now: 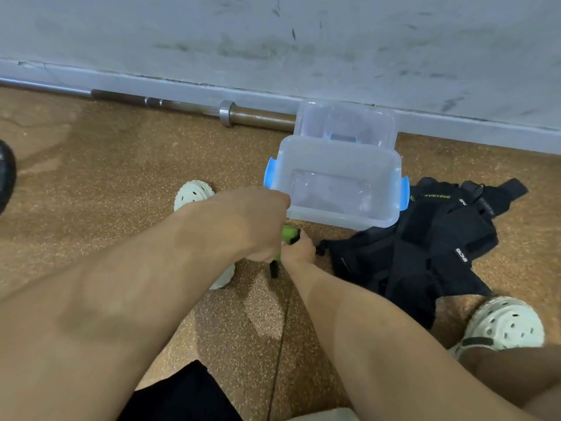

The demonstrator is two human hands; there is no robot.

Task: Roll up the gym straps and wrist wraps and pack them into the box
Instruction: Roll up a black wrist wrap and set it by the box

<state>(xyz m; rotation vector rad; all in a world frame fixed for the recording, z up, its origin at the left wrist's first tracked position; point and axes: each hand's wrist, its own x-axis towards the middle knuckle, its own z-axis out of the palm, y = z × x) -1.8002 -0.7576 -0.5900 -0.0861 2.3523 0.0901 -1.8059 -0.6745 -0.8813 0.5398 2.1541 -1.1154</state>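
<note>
A clear plastic box [391, 196] with blue side clips stands open on the floor by the wall, nothing visible inside it. Just in front of its near edge, my left hand [255, 220] and my right hand [299, 249] meet and together hold a green and black strap [290, 235]. A short black end of it hangs below the hands. Most of the strap is hidden behind my fingers. To the right lies a heap of black straps and wraps [425, 247] with white lettering.
The box's clear lid [346, 123] leans against the grey wall behind it. A barbell [188, 106] lies along the wall's foot at the left. My white clogs [194, 192] [504, 325] stand either side on the brown speckled floor. A dark object [6, 174] sits at the left edge.
</note>
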